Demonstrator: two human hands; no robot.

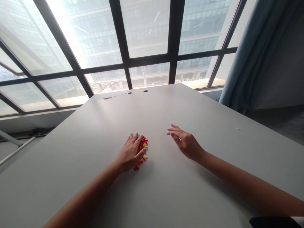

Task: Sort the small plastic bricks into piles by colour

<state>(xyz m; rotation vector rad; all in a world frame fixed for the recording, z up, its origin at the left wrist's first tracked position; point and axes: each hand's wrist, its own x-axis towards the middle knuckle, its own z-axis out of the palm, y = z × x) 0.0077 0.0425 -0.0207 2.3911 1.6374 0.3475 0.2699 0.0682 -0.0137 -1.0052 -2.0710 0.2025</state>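
Note:
A small heap of red, orange, brown and yellow pieces (143,143) lies on the white table (161,196), left of the middle. They look like little plastic building bricks, too small to be sure. My left hand (130,152) rests palm down over the heap's left side, fingers spread, and hides part of it. To the right, apart from the heap, my right hand (186,142) hovers just above the tabletop. Its fingers are stretched out toward the left, with nothing in them.
At the table's far end are two dark cable holes (145,91) and a thin white sheet (114,96). Tall windows (147,31) stand behind. A blue curtain (247,63) hangs at right. A tiny white scrap (237,129) lies on the table's right side.

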